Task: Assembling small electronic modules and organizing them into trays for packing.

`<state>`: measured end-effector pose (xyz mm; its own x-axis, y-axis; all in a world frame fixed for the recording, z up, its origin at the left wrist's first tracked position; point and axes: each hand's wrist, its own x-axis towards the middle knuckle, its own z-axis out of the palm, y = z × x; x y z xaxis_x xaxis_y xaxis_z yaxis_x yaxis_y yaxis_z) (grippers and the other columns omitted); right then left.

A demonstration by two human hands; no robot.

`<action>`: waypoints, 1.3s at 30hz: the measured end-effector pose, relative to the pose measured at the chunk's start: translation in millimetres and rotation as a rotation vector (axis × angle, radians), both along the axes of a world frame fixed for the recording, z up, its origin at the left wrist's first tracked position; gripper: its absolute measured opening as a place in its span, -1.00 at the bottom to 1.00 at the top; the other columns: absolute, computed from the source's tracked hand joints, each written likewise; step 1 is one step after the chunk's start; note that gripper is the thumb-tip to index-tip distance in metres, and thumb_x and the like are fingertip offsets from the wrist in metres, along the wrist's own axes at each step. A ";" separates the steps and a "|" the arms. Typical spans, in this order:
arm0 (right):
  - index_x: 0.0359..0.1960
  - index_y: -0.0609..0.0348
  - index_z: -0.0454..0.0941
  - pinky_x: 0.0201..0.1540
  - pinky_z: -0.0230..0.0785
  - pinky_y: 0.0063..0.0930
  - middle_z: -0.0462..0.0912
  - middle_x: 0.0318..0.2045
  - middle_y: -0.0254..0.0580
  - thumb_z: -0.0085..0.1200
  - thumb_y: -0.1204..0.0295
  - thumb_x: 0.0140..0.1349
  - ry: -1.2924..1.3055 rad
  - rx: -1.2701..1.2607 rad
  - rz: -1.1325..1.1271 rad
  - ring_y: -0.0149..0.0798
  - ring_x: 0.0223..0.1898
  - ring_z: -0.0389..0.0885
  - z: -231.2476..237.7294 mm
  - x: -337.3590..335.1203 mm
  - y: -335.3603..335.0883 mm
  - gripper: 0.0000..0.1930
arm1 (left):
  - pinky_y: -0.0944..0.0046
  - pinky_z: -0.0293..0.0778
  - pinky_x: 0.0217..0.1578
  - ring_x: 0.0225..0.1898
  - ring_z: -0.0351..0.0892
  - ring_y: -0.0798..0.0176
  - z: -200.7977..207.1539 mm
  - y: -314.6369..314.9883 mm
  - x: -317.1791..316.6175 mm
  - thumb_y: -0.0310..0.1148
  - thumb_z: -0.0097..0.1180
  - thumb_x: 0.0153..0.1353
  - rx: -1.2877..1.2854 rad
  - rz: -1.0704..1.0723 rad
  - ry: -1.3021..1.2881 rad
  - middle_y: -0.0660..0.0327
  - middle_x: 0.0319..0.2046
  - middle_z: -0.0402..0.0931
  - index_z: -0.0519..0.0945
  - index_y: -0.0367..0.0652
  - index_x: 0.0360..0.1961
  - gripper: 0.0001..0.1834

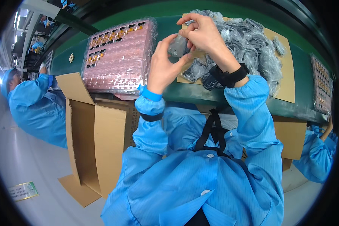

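Observation:
A small clear plastic bag (178, 46) is up between my two hands over the green bench. My left hand (165, 67) curves round its left side, fingers and thumb on the bag. At the bag's upper edge, the fingers of my right hand (205, 34) are pinched together on the plastic; their tips partly cover it, and its contents cannot be made out. Just beyond and to the right lies a heap of clear plastic bags (248, 47) with dark items inside, spread over a cardboard sheet (289, 71).
Left of my hands, a pink tray stack (116, 67) holds small black-and-orange parts. An open cardboard box (111, 139) stands below it. Another parts tray (321, 84) is at the far right. Co-workers in blue sit at left (37, 107) and right (316, 154).

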<state>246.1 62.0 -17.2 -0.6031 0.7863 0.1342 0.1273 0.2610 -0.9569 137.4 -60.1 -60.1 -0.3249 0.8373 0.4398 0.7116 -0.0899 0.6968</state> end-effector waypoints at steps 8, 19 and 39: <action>-0.13 0.24 0.61 -0.46 0.37 -0.62 0.61 -0.56 -0.34 0.18 0.51 0.14 0.164 -0.157 -0.092 -0.51 -0.57 0.49 21.5 41.3 0.9 -0.76 | 0.04 0.35 0.20 0.26 0.37 -0.05 -34.5 -16.8 -7.2 -0.39 0.20 0.21 -0.006 -0.085 -0.139 -0.13 0.21 0.37 0.29 -0.27 0.29 -0.37; -0.33 0.28 0.65 -0.51 0.33 -0.58 0.60 -0.64 -0.30 0.20 0.52 0.05 0.053 0.100 0.007 -0.52 -0.59 0.50 21.3 10.5 3.0 -0.86 | -0.10 0.05 0.37 0.38 0.18 -0.09 -53.7 -50.0 6.6 0.22 0.01 0.26 -0.319 -0.091 0.355 -0.15 0.31 0.24 0.21 -0.36 0.34 -0.10; -0.14 0.28 0.56 -0.37 0.46 -0.24 0.63 -0.46 -0.04 0.13 0.49 0.06 -0.161 0.249 -0.016 -0.07 -0.44 0.61 -12.0 32.4 36.4 -0.71 | 0.21 0.54 -0.19 -0.20 0.67 0.12 -19.6 27.8 1.0 -0.32 0.34 0.11 -0.090 0.101 -0.009 0.06 -0.22 0.65 0.62 -0.24 -0.17 -0.70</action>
<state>278.5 98.4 -29.3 -0.6199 0.7508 0.2279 0.2784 0.4820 -0.8308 138.4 -32.4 -79.7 -0.4130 0.8363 0.3605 0.7073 0.0452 0.7055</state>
